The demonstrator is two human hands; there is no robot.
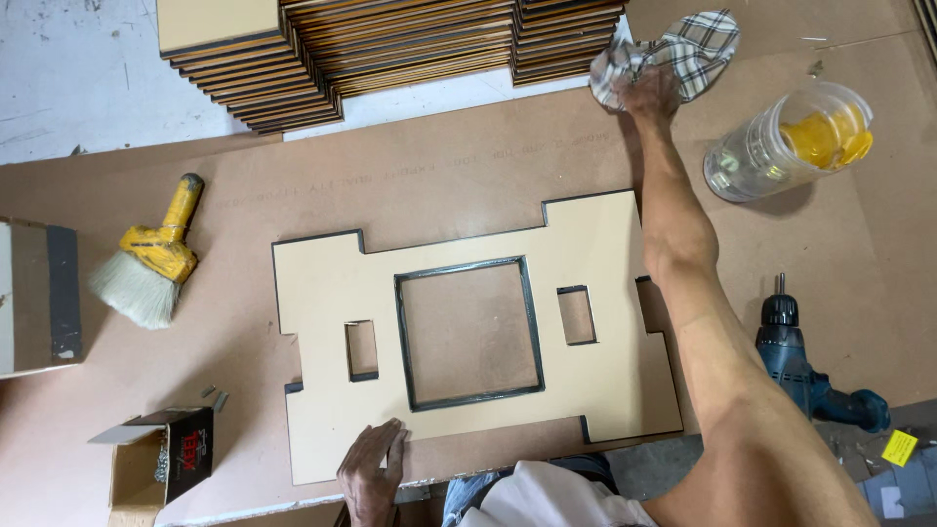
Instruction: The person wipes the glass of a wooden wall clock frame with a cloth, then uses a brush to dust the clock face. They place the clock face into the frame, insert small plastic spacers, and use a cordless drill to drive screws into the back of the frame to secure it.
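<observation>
Left hand [371, 466] flat and open on the near edge of a tan cutout panel [322, 283] at centre, right hand [649, 93] gripping a plaid rag [698, 44] at top, open black-and-brown screw box [161, 459] lower left, yellow tag [899, 447] lower right, brown board table [468, 166], pale floor [68, 68] upper left.

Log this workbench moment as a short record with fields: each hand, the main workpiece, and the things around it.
Left hand: left hand rests flat on the near edge of the cut-out panel
Right hand: right hand reaches far across, gripping a checked cloth
Workpiece: beige panel, dark-edged, with one large square opening and two small ones, lying flat on the brown board
Left of panel: yellow-handled brush, open box of screws
Right of panel: clear plastic jug, blue drill
Far edge: stacked panels
</observation>
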